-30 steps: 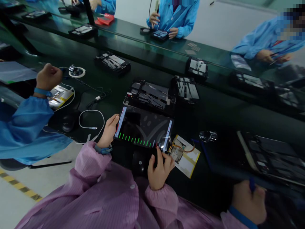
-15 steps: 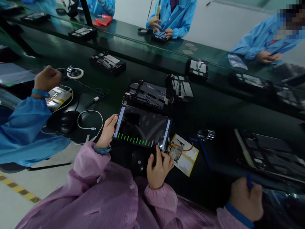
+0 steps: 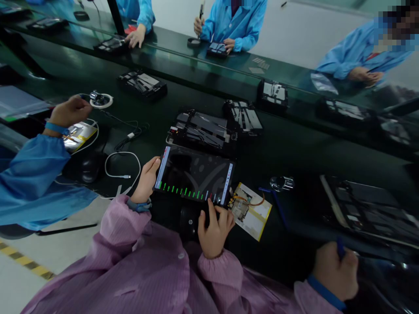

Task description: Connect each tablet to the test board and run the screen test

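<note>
A lit tablet screen (image 3: 196, 174) is tilted in front of me, with a row of green marks along its lower edge. My left hand (image 3: 147, 179) grips its left edge, thumb on the front. My right hand (image 3: 214, 229) holds nothing. Its fingers are apart, and the index fingertip is at the screen's lower edge, right of the green marks. Beside that hand lies a battery with a circuit board (image 3: 250, 211), a brown ribbon cable curling over it. Under the screen's lower edge sits a black HP mouse (image 3: 189, 222), partly in shadow.
Behind the screen lie opened tablet bodies (image 3: 199, 128) and a stack of them (image 3: 244, 117). A metal clamp-like piece (image 3: 282, 183) is at right. A white cable (image 3: 122, 176) loops at left. Co-workers' hands (image 3: 70, 111) (image 3: 335, 270) work on both sides; others stand across the bench.
My right index finger has shifted slightly left along the screen's lower edge. Across the bench, one co-worker's hand now reaches a tablet stack, and another has moved a tool to a round dish.
</note>
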`<state>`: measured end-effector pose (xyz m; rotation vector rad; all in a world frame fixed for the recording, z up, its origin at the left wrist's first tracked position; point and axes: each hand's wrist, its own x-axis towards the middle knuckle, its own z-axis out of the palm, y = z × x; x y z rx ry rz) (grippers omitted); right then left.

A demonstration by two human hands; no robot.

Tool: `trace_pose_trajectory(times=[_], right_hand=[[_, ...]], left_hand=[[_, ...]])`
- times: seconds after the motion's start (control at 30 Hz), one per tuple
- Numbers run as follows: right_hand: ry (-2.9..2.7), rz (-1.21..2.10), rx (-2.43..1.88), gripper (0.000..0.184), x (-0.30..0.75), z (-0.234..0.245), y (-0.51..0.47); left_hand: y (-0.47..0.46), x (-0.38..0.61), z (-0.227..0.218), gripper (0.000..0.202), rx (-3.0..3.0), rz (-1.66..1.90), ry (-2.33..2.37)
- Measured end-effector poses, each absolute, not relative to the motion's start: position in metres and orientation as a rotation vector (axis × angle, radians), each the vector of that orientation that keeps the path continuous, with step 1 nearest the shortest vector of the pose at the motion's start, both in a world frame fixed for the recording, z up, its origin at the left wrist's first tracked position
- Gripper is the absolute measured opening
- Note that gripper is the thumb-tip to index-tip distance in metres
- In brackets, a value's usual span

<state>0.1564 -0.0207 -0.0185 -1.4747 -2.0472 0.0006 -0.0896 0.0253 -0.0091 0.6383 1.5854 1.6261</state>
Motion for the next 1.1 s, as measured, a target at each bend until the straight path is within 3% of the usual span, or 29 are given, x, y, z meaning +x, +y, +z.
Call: trace_pose_trajectory(times=[1.1], right_hand=[[-2.185,0.113,-1.332,0.044,0.145,-0.003,-0.016]], left_hand=[[0.026,-0.09,-0.01,0.036,0.609,1.61,1.677]])
